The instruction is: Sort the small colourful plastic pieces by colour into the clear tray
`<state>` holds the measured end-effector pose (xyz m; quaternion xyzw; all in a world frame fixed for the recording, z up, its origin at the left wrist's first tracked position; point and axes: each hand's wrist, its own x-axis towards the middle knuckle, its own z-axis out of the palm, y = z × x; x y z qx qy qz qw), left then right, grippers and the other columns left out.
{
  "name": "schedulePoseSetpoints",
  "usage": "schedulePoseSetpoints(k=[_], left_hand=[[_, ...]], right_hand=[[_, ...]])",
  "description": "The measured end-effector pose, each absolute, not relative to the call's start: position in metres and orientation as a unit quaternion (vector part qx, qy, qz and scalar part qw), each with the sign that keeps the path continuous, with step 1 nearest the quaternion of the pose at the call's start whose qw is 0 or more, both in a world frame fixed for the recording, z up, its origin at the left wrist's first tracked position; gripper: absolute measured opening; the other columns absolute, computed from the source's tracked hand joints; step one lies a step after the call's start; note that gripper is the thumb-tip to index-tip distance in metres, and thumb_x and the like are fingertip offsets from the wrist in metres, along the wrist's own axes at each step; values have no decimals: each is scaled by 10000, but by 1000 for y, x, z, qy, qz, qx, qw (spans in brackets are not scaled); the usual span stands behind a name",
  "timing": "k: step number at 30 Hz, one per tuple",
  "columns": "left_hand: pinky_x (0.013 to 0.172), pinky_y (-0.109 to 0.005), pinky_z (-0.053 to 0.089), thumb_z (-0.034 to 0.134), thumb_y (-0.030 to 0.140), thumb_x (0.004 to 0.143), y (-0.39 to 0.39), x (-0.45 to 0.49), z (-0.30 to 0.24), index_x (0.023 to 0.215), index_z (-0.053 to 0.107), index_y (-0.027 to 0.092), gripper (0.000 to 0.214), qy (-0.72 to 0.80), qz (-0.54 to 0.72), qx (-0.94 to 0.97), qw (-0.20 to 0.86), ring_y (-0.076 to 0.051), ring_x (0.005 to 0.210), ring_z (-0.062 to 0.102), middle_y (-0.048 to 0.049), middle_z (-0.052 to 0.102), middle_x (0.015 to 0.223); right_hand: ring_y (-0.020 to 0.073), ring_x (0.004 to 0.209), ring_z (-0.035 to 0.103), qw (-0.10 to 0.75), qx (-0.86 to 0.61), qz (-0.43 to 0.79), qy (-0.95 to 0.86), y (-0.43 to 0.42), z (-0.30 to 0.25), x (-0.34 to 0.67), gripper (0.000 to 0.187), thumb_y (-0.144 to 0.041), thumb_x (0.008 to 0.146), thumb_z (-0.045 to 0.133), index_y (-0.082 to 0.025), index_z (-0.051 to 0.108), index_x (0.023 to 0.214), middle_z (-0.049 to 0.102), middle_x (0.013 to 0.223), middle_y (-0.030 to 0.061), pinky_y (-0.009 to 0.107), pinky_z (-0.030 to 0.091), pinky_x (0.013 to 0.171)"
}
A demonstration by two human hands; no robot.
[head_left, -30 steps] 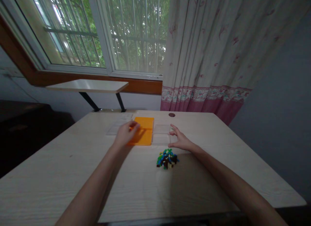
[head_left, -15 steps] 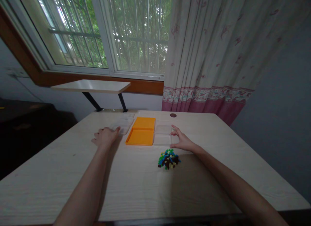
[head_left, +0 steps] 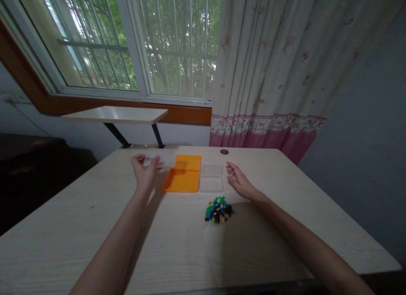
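My left hand (head_left: 145,170) grips a clear plastic case (head_left: 165,157), raised off the table and smeared by motion. Right of it lies an opened orange case (head_left: 181,181), its two halves flat on the tabletop. A smaller clear case (head_left: 211,184) rests opened against the orange one's right side. Just to the right of that clear case, my right hand (head_left: 240,183) is apart from it, fingers loosely spread and holding nothing. Nearer to me sits a heap of small building bricks (head_left: 218,210) in green, blue, dark brown, yellow and cream.
The pale wooden table (head_left: 177,252) has a round cable hole (head_left: 224,152) near its back edge. A raised white shelf (head_left: 116,114) on black legs stands at the back left. Behind are a barred window and a patterned curtain (head_left: 263,92).
My left hand has lifted the clear case off the table, moving it up and slightly right. My right hand has let go of the smaller clear case and drawn away to the right.
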<state>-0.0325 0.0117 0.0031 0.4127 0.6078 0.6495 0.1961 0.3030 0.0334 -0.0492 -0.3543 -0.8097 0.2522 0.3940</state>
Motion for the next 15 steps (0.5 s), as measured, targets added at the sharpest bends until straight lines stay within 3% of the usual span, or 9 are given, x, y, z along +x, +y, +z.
schedulePoseSetpoints(k=[3,7,11,15], left_hand=[[530,-237,505,647,316,647,5,15,7,1086,342,256,538,489,680,441,322,-106,644,558,16,460,894],[549,-228,517,658,321,645,-10,72,4,1061,389,251,500,421,614,498,444,-106,691,561,17,474,907],[632,-272,526,694,365,614,-20,93,6,1094,347,249,603,372,572,525,509,-154,832,569,-22,479,1031],[807,-318,481,749,387,551,-18,94,6,1108,376,230,689,309,557,565,525,-213,1015,518,-75,451,1173]], right_hand=[[241,1194,367,399,-329,173,-838,17,-31,295,635,-348,822,511,-240,208,1369,349,1323,123,460,323,990],[274,1305,207,383,-283,99,-874,-4,-13,283,762,-418,712,645,-252,269,1353,213,1425,99,468,237,1051],[259,1245,325,429,-303,84,-847,-11,-7,282,480,-362,761,593,-254,471,1213,386,1329,84,448,273,1034],[220,1077,498,460,-349,124,-807,-14,-6,287,361,-312,803,516,-237,503,1155,555,1137,73,393,404,928]])
